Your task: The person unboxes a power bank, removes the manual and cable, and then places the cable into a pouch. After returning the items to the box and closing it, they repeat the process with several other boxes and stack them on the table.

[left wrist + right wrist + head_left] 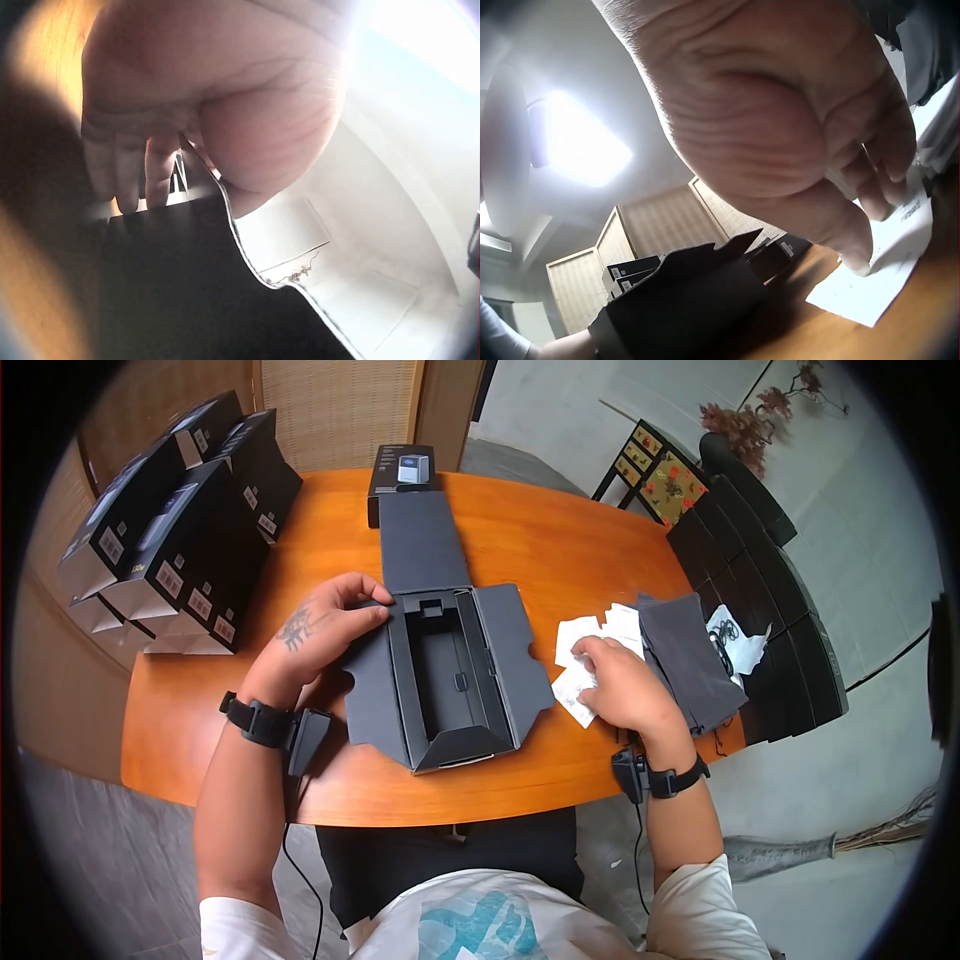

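An open black cardboard box [440,670] lies on the table with its flaps spread and a long inner recess showing. My left hand [330,622] holds the upper corner of the box's left flap, thumb on one side and fingers on the other. In the left wrist view the flap's edge [238,238] runs down from between thumb and fingers. To the right of the box, my right hand [627,688] has its thumb and fingertips on a white printed paper sheet [870,292], pinching it close over the table. More white papers [622,622] lie just beyond those fingers.
Several black boxes [190,550] are stacked at the table's left. Another printed box [403,465] stands at the far edge. A dark grey pouch [688,660] lies right of the papers, beside a plastic bag with a black cable [735,640]. More black boxes [760,600] line the right side.
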{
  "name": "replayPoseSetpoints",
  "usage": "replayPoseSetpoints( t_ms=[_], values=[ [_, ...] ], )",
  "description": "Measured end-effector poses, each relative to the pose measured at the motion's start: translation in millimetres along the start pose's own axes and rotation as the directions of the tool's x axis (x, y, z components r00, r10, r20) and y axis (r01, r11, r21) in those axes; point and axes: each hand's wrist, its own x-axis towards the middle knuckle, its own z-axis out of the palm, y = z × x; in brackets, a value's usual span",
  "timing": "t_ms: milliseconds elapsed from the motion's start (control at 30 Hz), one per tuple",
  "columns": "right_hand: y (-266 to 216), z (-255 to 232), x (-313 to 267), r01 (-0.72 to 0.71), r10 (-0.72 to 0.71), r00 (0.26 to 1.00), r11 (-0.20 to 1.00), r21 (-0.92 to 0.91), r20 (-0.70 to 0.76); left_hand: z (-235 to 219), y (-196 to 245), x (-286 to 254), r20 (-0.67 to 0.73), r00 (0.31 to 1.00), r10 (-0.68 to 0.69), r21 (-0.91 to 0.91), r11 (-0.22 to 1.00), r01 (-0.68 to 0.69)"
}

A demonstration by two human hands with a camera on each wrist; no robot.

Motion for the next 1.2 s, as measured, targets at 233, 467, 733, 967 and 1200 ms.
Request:
replayPoseSetpoints(
  t_ms=[233, 467, 733, 967, 1200],
  values=[
    [6.5, 11.4, 1.4, 0.077, -0.079, 0.991, 0.997, -0.021, -0.104, 1.9, -0.7, -0.2, -0.003, 1.0, 0.017, 0.007, 1.0, -0.017],
    [5.8, -0.8, 0.9, 0.091, -0.085, 0.988, 0.995, 0.04, -0.133, 3.2, 5.3, -2.1, -0.012, 1.0, -0.002, 0.069, 0.998, 0.003],
    [-38.1, -45.8, -5.2, 0.327, -0.221, 0.938, 0.82, 0.47, -0.268, 2.8, 1.1, 0.2, -0.012, 1.0, 0.011, 0.033, 0.999, -0.011],
    [-101.2, 20.6, 36.6, 0.343, -0.251, 0.939, 0.718, 0.605, -0.235, 2.5, -1.5, 2.7, -0.016, 1.0, -0.004, 0.003, 1.0, 0.004],
    [-113.4, 39.9, 54.8, 0.385, -0.269, 0.896, 0.866, 0.319, -0.353, 2.7, -2.7, 3.9, -0.015, 1.0, 0.013, -0.001, 1.0, -0.013]
  ],
)
